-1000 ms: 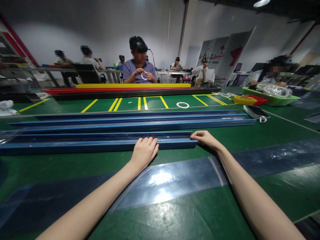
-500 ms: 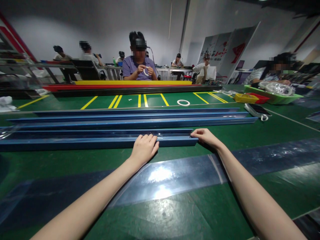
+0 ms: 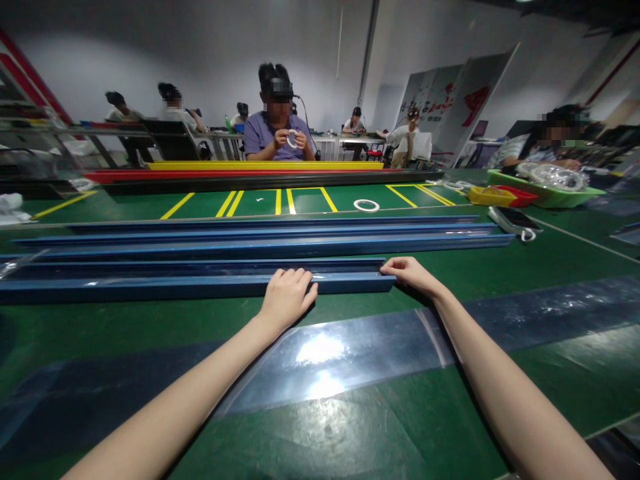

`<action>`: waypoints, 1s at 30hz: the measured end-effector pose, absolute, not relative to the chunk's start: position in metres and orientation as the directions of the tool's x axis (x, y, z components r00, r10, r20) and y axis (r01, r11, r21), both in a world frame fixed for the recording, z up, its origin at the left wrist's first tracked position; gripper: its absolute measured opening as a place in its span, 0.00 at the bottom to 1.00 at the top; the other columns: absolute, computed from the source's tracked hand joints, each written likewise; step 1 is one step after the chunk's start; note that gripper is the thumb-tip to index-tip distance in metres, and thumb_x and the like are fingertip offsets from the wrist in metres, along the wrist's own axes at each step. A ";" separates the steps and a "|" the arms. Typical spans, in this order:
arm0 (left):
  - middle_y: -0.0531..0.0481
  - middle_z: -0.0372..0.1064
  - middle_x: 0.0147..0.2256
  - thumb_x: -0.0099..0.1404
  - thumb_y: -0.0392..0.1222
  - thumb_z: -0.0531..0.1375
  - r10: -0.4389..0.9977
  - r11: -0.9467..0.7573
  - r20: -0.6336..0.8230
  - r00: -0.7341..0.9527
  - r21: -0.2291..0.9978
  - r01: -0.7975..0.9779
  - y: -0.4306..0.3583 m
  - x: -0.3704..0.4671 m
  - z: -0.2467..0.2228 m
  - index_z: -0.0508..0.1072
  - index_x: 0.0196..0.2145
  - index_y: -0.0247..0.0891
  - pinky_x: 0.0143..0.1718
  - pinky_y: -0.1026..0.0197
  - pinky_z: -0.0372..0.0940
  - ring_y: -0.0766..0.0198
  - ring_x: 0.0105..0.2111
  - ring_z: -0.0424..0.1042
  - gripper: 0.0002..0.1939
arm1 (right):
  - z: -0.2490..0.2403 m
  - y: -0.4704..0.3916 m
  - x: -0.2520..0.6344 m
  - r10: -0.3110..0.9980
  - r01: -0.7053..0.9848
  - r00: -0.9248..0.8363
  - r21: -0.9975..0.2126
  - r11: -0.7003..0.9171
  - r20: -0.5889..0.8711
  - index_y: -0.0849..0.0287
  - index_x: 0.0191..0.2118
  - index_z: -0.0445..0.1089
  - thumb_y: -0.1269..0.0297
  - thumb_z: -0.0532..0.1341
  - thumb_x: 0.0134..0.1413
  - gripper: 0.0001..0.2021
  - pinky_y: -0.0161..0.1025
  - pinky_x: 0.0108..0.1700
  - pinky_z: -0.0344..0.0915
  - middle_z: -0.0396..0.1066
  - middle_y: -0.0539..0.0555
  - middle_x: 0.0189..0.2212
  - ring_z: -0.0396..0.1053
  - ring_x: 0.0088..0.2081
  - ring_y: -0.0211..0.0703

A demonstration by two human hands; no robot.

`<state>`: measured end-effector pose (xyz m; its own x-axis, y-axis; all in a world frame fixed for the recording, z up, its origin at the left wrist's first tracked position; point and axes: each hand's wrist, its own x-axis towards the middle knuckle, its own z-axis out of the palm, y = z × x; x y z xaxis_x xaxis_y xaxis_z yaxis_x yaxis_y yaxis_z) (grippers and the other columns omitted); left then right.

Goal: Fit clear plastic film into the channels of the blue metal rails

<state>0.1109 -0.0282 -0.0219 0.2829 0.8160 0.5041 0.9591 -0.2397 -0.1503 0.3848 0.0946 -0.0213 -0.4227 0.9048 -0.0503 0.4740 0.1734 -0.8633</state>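
Observation:
A long blue channel [image 3: 200, 288] lies across the green table in front of me, with shiny clear film showing inside its trough. My left hand [image 3: 290, 293] is wrapped over the channel's near wall, fingers reaching into the trough. At the channel's right end, my right hand [image 3: 407, 273] is closed in a pinch. Whatever sits between its fingertips is too small to make out. Between my forearms and the channel stretches a long strip of clear film [image 3: 370, 347], flat on the table and reflecting light.
More blue channels [image 3: 300, 247] lie just beyond. Farther off are a white tape ring [image 3: 367, 206], a phone [image 3: 517, 220], a yellow tray [image 3: 493, 195] and a green basket [image 3: 560, 196]. Yellow, red and black channels [image 3: 270, 179] lie before a seated person [image 3: 277, 133].
Both my hands stay almost where they were. Glints on the film inside the channel have shifted. The person opposite has turned a white ring slightly.

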 end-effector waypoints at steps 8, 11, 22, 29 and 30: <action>0.48 0.68 0.29 0.64 0.46 0.46 0.826 -0.242 0.494 0.273 -0.126 0.962 -0.027 0.110 -0.022 0.67 0.31 0.36 0.33 0.58 0.52 0.61 0.31 0.65 0.15 | -0.023 0.096 0.386 0.906 0.473 -0.420 -0.865 0.166 -0.055 0.61 0.24 0.65 0.51 0.61 0.40 0.16 0.31 0.19 0.48 0.56 0.44 0.13 0.53 0.16 0.30; 0.49 0.68 0.29 0.64 0.47 0.46 0.834 -0.237 0.483 0.265 -0.119 0.964 -0.026 0.110 -0.021 0.67 0.30 0.36 0.33 0.58 0.53 0.61 0.31 0.65 0.15 | -0.022 0.095 0.385 0.907 0.477 -0.417 -0.863 0.165 -0.057 0.61 0.24 0.65 0.51 0.61 0.40 0.16 0.31 0.18 0.47 0.56 0.44 0.12 0.53 0.15 0.30; 0.49 0.69 0.30 0.63 0.49 0.47 0.878 -0.211 0.417 0.234 -0.101 0.972 -0.027 0.109 -0.013 0.67 0.27 0.38 0.31 0.60 0.55 0.62 0.33 0.66 0.16 | -0.022 0.095 0.385 0.906 0.473 -0.417 -0.868 0.150 -0.070 0.61 0.25 0.65 0.52 0.61 0.40 0.15 0.31 0.19 0.48 0.57 0.45 0.13 0.53 0.15 0.30; 0.49 0.69 0.29 0.64 0.49 0.46 0.885 -0.204 0.403 0.232 -0.112 0.972 -0.027 0.110 -0.013 0.67 0.28 0.37 0.31 0.60 0.56 0.62 0.32 0.67 0.16 | -0.021 0.094 0.384 0.904 0.459 -0.423 -0.875 0.153 -0.064 0.62 0.24 0.65 0.51 0.61 0.39 0.16 0.31 0.19 0.47 0.56 0.44 0.13 0.52 0.16 0.29; 0.49 0.69 0.29 0.64 0.49 0.46 0.882 -0.205 0.408 0.235 -0.117 0.972 -0.027 0.109 -0.014 0.67 0.28 0.37 0.31 0.60 0.56 0.62 0.32 0.67 0.16 | -0.021 0.094 0.384 0.905 0.458 -0.420 -0.877 0.148 -0.067 0.62 0.24 0.65 0.51 0.61 0.39 0.16 0.31 0.19 0.47 0.56 0.44 0.13 0.52 0.16 0.29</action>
